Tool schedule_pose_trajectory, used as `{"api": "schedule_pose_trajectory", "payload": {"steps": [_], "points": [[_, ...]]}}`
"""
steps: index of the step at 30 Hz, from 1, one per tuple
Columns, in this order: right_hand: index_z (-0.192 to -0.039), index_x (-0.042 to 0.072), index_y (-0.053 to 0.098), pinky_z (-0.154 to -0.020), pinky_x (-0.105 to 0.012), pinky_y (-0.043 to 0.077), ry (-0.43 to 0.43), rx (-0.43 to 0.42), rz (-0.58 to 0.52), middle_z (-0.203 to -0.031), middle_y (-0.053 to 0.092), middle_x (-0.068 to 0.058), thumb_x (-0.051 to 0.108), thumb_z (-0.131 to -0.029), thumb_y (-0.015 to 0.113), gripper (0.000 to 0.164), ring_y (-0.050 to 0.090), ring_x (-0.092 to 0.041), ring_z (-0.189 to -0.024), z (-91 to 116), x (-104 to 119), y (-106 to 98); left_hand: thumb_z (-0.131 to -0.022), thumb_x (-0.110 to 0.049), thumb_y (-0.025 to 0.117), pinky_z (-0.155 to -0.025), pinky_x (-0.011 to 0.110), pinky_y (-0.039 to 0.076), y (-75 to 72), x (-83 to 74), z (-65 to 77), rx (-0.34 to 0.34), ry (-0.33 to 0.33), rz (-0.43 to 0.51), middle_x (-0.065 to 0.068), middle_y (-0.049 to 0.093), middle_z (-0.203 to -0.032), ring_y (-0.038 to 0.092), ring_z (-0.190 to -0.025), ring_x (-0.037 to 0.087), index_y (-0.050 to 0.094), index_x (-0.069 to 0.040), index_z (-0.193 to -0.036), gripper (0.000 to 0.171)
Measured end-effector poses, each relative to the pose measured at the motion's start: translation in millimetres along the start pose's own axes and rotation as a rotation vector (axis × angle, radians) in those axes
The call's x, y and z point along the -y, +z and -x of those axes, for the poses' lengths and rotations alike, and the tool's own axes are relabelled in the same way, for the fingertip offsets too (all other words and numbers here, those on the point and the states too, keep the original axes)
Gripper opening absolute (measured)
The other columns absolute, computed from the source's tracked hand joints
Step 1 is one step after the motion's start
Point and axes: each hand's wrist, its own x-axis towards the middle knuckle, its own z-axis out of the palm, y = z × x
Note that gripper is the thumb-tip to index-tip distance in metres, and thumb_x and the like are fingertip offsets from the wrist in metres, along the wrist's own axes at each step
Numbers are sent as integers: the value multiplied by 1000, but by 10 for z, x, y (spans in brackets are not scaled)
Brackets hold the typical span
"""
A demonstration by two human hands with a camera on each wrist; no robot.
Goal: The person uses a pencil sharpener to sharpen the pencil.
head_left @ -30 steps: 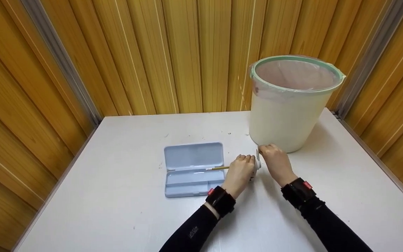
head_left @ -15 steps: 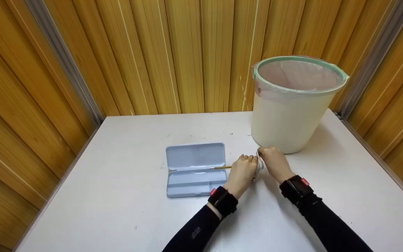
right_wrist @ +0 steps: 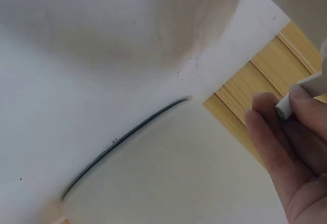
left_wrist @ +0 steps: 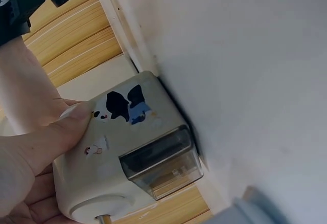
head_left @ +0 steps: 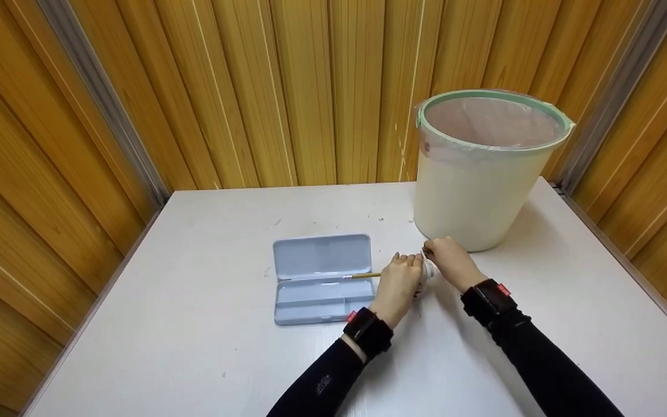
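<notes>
A cream desktop pencil sharpener (left_wrist: 110, 142) with penguin-like stickers and a clear shavings drawer is held by my left hand (head_left: 397, 284), thumb laid over its body. A yellow pencil (head_left: 363, 275) sticks out of the sharpener's front, pointing left in the head view, its far end over the hinge of the pencil case. With thumb and fingers, my right hand (head_left: 454, 262) grips the white crank handle (right_wrist: 302, 91) on the opposite side. In the head view, my left hand covers most of the sharpener.
A light blue pencil case (head_left: 322, 256) lies open on the white table (head_left: 194, 289), left of the sharpener. Behind my right hand stands a large cream bin (head_left: 466, 191) with a green rim and a pink liner. Wood-patterned panels (head_left: 299, 92) enclose the table's back and sides.
My right hand shifts a little about the sharpener's end, keeping its grip on the crank handle. The left hand, pencil and pencil case stay about where they were.
</notes>
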Motion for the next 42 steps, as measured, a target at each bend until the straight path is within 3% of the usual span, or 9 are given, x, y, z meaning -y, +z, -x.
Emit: {"api": "schedule_pose_trajectory", "payload": {"steps": [5, 9, 13, 17, 27, 35, 42], "points": [[-79, -3, 70, -70, -43, 57, -9, 76, -53, -78, 72, -16, -7, -80, 67, 5, 67, -31, -71, -18, -73, 32, -84, -8, 65, -91, 24, 54, -4, 20, 1, -19, -5, -18, -5, 73, -95, 68, -87, 10, 70, -12, -108, 25], [-80, -4, 70, -71, -45, 57, -18, 91, -73, -77, 71, -17, -7, -80, 68, 4, 67, -32, -72, -3, -86, 31, -81, -8, 69, -92, 24, 55, -5, 20, 13, -23, 3, -12, -5, 73, -96, 68, -88, 10, 70, -13, -108, 28], [-76, -3, 70, -66, -38, 55, -17, 97, -93, -74, 70, -13, -7, -80, 66, 7, 63, -24, -67, 26, -82, 32, -82, -9, 69, -91, 23, 54, 7, 15, 19, -36, 10, -31, -7, 73, -95, 68, -88, 8, 69, -15, -106, 25], [-67, 1, 66, -58, -29, 45, -27, 116, -89, -66, 65, -7, -8, -75, 60, 14, 53, -14, -62, 88, -66, 55, -83, -9, 68, -91, 22, 54, 12, 15, 18, -38, 6, -36, -6, 73, -95, 69, -88, 8, 70, -14, -105, 22], [-61, 4, 58, -55, -28, 41, -3, 140, -105, -62, 58, -3, -4, -72, 67, 16, 46, -12, -59, 216, -52, 61, -80, -8, 72, -88, 21, 55, -3, 0, 25, -25, -9, -1, -4, 74, -95, 69, -87, 11, 70, -11, -106, 27], [-68, 2, 67, -57, -31, 48, -74, 164, -90, -64, 66, -6, 3, -75, 77, 12, 53, -13, -58, 314, -69, 9, -81, -11, 69, -85, 20, 53, 14, -42, 14, -41, -12, -69, -5, 72, -93, 67, -85, 9, 71, -11, -105, 24], [-75, 3, 73, -62, -29, 53, -128, 200, -131, -70, 72, -5, 1, -76, 77, 4, 63, -15, -63, 430, -11, -52, -82, -12, 67, -84, 19, 51, 2, -45, 18, -31, -16, -70, -6, 71, -91, 66, -83, 8, 71, -13, -103, 21]]}}
